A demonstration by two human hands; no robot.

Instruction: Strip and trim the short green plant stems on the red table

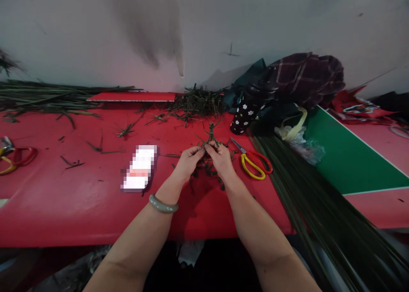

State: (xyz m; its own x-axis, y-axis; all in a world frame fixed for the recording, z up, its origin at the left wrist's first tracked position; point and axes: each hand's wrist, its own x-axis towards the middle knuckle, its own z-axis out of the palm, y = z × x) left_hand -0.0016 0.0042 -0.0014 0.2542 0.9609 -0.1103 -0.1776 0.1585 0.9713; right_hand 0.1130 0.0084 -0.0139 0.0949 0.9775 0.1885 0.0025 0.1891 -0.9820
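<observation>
Both hands meet over the red tabletop, pinching a small woven piece of green leaf strips point(211, 133) whose loose ends stick out upward and sideways. My left hand point(189, 161), with a grey bangle on its wrist, has thumb and fingers closed on the piece's left side. Close beside it, my right hand point(221, 159) is closed on the right side. The fingers cover the part between them. Under the hands lie more leaf bits point(209, 169). Just right of my right hand rest scissors point(255, 162) with red and yellow handles, blades pointing up and left.
A phone point(140, 168) lies left of my hands, and another pair of scissors point(14, 156) at the far left. Behind are a leaf scrap pile point(203, 101) and a flowered black tumbler point(247, 109). Long leaves point(306, 198) hang over the front edge at right, beside a green board point(348, 160).
</observation>
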